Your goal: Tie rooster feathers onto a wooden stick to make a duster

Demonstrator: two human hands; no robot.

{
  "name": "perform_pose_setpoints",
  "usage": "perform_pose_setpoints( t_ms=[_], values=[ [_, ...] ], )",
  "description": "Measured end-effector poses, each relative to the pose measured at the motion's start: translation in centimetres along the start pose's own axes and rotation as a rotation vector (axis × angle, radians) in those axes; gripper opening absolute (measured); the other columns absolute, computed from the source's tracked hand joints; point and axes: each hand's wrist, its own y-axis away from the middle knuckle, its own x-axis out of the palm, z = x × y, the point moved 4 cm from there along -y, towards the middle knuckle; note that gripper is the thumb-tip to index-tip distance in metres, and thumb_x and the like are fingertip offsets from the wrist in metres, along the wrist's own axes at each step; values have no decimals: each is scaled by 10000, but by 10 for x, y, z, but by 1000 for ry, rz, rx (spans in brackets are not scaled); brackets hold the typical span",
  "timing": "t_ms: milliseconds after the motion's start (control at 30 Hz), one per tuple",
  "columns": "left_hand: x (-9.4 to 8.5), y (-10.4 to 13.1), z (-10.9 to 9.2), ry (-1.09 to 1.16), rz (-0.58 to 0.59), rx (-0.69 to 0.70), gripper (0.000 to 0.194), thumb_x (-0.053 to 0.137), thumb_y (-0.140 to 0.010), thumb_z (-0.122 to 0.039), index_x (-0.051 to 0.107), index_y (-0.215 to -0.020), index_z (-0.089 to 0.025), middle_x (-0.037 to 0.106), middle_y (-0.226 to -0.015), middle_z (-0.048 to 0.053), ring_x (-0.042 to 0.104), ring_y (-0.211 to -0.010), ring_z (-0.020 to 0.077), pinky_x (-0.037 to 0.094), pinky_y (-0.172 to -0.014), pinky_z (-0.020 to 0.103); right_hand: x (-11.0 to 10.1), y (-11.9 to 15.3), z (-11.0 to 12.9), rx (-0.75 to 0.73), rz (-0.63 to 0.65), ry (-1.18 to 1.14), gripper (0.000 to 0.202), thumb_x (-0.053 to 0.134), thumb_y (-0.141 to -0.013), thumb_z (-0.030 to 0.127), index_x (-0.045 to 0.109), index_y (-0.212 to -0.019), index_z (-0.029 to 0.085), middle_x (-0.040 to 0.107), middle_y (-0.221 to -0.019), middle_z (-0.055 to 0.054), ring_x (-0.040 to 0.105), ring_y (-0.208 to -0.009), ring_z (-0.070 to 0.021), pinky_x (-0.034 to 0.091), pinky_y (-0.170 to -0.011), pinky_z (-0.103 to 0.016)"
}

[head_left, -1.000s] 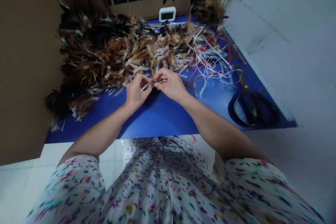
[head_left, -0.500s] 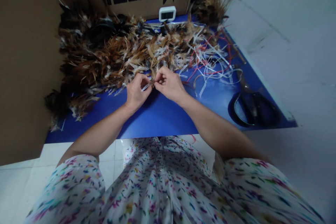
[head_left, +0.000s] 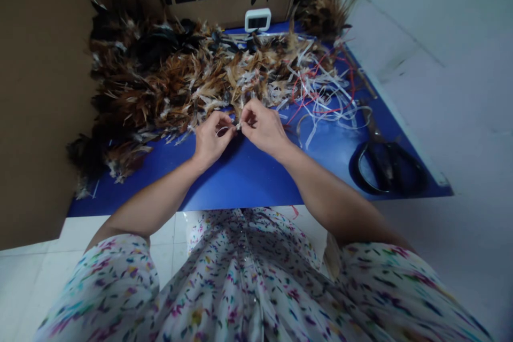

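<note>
Over the near part of the blue board (head_left: 240,181), my left hand (head_left: 212,139) and my right hand (head_left: 262,125) nearly meet. A thin white strip is pinched in my left fingers and curves inside the hand. My right thumb and forefinger are pinched on a small feather (head_left: 239,125), whose pale end shows between the two hands. Just behind the fingers lies a wide heap of brown, black and cream feathers (head_left: 176,77). White strips and red string (head_left: 320,93) lie tangled to the right of my hands.
Black-handled scissors (head_left: 387,165) lie at the board's right corner. A white device with a dark screen (head_left: 257,20) stands by the cardboard box (head_left: 216,5) at the back. Cardboard (head_left: 40,107) rises on the left. More feathers (head_left: 323,13) sit at the back right.
My fingertips have shifted slightly, and a pale end now shows between them where brown feather showed before. The white strip in my left hand now curves rather than sticking out straight.
</note>
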Motion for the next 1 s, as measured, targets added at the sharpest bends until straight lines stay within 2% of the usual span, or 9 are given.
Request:
perform_pose_setpoints(
  t_ms=[200, 367, 500, 633, 833, 1000],
  values=[
    [1, -1, 2, -37, 34, 13, 103, 690, -780, -107, 704, -835, -193, 736, -829, 11, 684, -757, 122, 559, -714, 241, -2, -1, -1, -12, 12, 46, 170, 553, -744, 85, 535, -835, 228, 568, -727, 33, 510, -660, -129, 429, -708, -288],
    [1, -2, 2, -58, 60, 43, 128, 716, -762, -87, 753, -816, -197, 734, -781, 5, 659, -702, 117, 517, -668, 235, -3, -1, 0, -58, 13, 66, 184, 538, -733, 62, 516, -821, 222, 549, -716, 33, 509, -663, -129, 408, -697, -285],
    [-1, -3, 1, -93, 83, 13, 123, 721, -758, -87, 773, -812, -185, 725, -732, -1, 620, -642, 102, 485, -643, 225, -6, -2, 1, -78, 0, 87, 184, 521, -721, 52, 496, -798, 217, 538, -702, 35, 494, -652, -123, 394, -682, -276],
    [-1, -4, 4, -45, 84, -95, 67, 715, -777, -131, 767, -797, -169, 730, -742, 17, 656, -664, 112, 521, -656, 224, -9, -2, 3, -77, 0, 94, 188, 516, -710, 47, 487, -793, 213, 539, -709, 34, 483, -644, -114, 385, -666, -267],
    [2, -4, 13, 148, 108, -310, 62, 704, -798, -196, 730, -814, -142, 726, -774, 30, 654, -544, 96, 494, -466, 174, -11, -3, 2, -46, 32, 108, 193, 522, -694, 42, 492, -784, 209, 546, -720, 26, 493, -660, -120, 384, -677, -276],
    [1, -5, 14, 164, 128, -398, 98, 731, -806, -242, 702, -793, -150, 647, -568, -25, 513, -383, 52, 377, -365, 144, -11, -4, 1, -18, 67, 125, 192, 530, -686, 39, 504, -779, 206, 552, -707, 23, 499, -661, -126, 380, -680, -285]
  ],
)
